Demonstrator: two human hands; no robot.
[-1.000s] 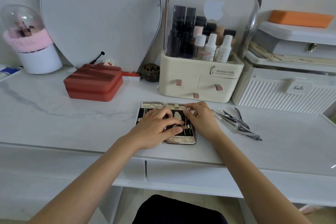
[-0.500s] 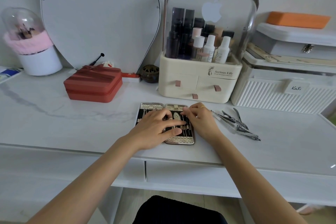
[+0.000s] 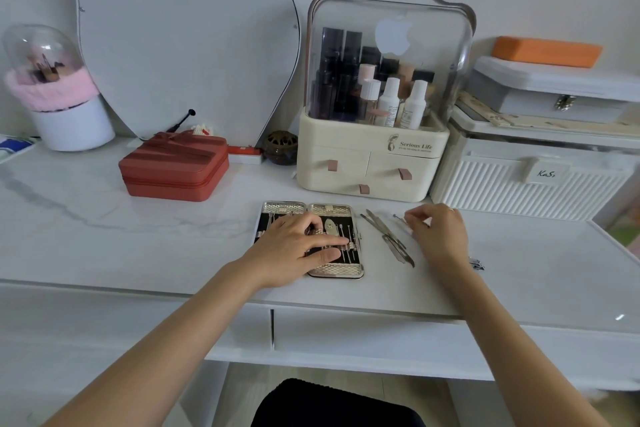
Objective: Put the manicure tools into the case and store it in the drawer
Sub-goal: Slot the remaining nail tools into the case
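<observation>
The manicure case (image 3: 341, 270) lies open flat on the white desk, black inside with metal mesh edges and several thin tools slotted in its right half. My left hand (image 3: 294, 248) rests flat on the case with fingers spread, pressing it down. My right hand (image 3: 438, 232) is to the right of the case, its fingertips pinched on a thin metal tool (image 3: 401, 219) lying on the desk. Between case and right hand lie loose metal tools (image 3: 388, 239). A closed drawer front (image 3: 363, 334) sits under the desk edge.
Behind the case stands a cream cosmetics organiser (image 3: 372, 163) with small drawers. A red zip box (image 3: 173, 166) sits to the left, a white ribbed bin (image 3: 526, 180) to the right. A pink-trimmed brush holder (image 3: 59, 97) is at the far left. Another tool's tip (image 3: 477, 265) shows past my right wrist.
My right hand left the case and moved right to the loose tools, pinching one. My left hand stayed on the case.
</observation>
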